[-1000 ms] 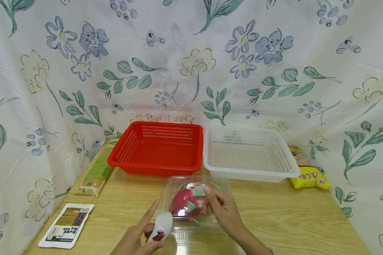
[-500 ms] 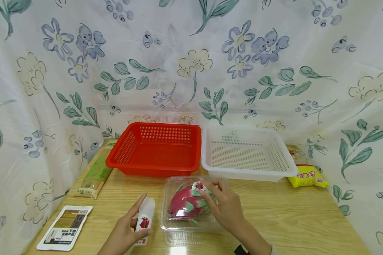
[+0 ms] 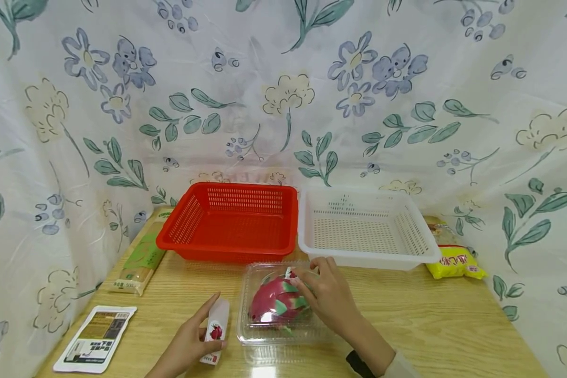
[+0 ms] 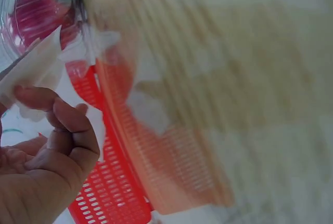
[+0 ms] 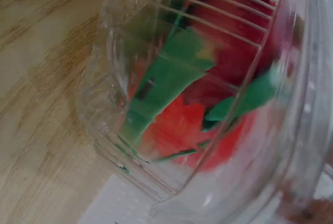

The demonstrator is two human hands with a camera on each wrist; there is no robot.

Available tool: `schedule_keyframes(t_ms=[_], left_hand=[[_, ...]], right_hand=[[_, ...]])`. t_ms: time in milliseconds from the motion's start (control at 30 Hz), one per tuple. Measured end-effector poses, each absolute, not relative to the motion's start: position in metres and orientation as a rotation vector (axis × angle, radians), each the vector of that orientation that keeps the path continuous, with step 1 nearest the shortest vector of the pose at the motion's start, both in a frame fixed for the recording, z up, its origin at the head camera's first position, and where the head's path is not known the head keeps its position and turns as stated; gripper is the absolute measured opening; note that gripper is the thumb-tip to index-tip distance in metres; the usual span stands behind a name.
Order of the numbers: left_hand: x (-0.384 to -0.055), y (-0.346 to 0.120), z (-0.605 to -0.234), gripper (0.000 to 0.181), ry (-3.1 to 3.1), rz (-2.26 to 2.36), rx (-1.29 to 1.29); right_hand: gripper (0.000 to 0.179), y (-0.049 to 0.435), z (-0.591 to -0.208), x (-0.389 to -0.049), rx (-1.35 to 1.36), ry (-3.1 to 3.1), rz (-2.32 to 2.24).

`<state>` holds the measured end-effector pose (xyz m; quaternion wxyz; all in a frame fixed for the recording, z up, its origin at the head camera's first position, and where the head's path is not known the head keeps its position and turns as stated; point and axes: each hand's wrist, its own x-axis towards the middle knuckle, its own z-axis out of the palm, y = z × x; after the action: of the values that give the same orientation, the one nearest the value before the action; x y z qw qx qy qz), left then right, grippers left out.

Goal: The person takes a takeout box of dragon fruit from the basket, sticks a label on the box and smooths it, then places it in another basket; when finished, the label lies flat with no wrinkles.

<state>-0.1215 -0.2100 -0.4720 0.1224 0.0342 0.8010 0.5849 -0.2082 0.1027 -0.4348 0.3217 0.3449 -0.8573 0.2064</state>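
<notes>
Over the far part of the clear clamshell box [image 3: 260,337], the right hand [image 3: 329,295] has its grip at the dragon-fruit sticker [image 3: 290,273], pinching or pressing I cannot tell, while left of it the left hand [image 3: 185,337] pinches the label strip [image 3: 217,326], long axis pointing forward.

The head view looks forward and down, sharing the clear box [image 3: 266,337] with both closer wrist views.

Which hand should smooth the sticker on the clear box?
Probably the right hand: it is at the sticker on the clear box, while the left hand holds the label strip beside it.
</notes>
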Motion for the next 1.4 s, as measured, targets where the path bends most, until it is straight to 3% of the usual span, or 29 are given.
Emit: schedule_keyframes(t_ms=[400, 700, 933, 1400], left_hand=[[-0.117, -0.216, -0.474, 0.110, 2.612, 1.397, 0.095], [-0.112, -0.217, -0.453, 0.106, 2.885, 0.889, -0.098], [-0.106, -0.199, -0.440, 0.092, 2.932, 1.076, 0.020], [-0.103, -0.172, -0.438, 0.087, 2.692, 1.264, 0.117]], right_hand=[[0.029, 0.101, -0.439, -0.213, 0.915, -2.299, 0.532], [0.032, 0.104, -0.441, -0.212, 0.933, -2.346, 0.466], [0.036, 0.107, -0.442, -0.213, 0.935, -2.418, 0.448], [0.040, 0.110, -0.443, -0.211, 0.953, -2.469, 0.388]])
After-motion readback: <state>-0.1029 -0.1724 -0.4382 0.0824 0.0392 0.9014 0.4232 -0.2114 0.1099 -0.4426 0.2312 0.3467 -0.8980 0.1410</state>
